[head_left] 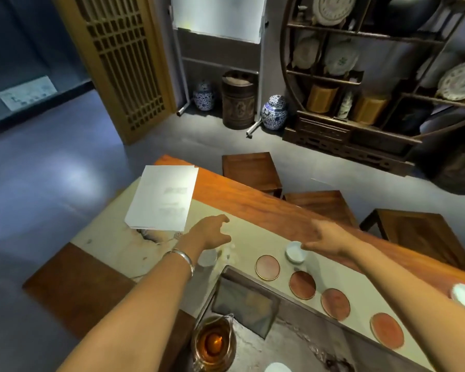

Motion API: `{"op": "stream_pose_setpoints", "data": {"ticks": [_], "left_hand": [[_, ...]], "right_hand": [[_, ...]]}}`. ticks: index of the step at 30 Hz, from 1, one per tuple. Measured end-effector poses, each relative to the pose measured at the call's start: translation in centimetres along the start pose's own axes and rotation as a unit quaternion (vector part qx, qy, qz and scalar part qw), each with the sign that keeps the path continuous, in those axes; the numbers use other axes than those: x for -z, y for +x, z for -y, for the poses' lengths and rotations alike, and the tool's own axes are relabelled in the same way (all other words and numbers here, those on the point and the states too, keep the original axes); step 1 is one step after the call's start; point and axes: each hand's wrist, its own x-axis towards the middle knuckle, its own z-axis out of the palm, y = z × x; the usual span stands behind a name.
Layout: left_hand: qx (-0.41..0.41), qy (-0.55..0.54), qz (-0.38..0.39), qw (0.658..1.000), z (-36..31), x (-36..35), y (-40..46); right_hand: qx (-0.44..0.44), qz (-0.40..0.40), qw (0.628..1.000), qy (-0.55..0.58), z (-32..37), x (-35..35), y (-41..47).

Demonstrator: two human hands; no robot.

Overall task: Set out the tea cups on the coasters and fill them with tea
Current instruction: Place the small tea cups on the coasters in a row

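Your table [266, 208]: polished reddish wood; matt beige cloth runner [113, 237] on it. On that runner: coasters [267, 267] matt terracotta, metal-rimmed; cup [295, 254] glossy white glazed; pitcher [214, 342] clear glass.

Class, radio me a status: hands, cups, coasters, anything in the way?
Both hands open: left hand, right hand beside white cup. Four coasters bare. Nothing blocking.

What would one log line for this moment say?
left hand: open, over cups | right hand: open, by white cup | coasters: four, all bare | glass pitcher: holds tea
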Motion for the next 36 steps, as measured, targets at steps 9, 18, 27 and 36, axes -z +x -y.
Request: {"op": "stream_pose_setpoints", "data": {"ticks": [9, 18, 27, 36], "left_hand": [[0.107, -0.006, 0.001, 0.994, 8.0, -5.8, -0.1], [0.066, -0.037, -0.021, 0.997, 9.8, -7.8, 0.2], [0.06, -0.006, -0.024, 0.998, 9.9, -7.6, 1.9], [0.017, -0.043, -0.046, 0.998, 7.2, -7.8, 2.9]], "right_hand": [[-0.037, 0.025, 0.998, -0.035, -1.5, -6.3, 3.6], [-0.051, 0.043, 0.997, -0.036, -1.8, -9.4, 5.7], [-0.034, 0.003, 0.999, 0.001, -2.6, -10.3, 6.3], [-0.045, -0.014, 0.999, 0.025, -3.7, -9.8, 4.7]]}}
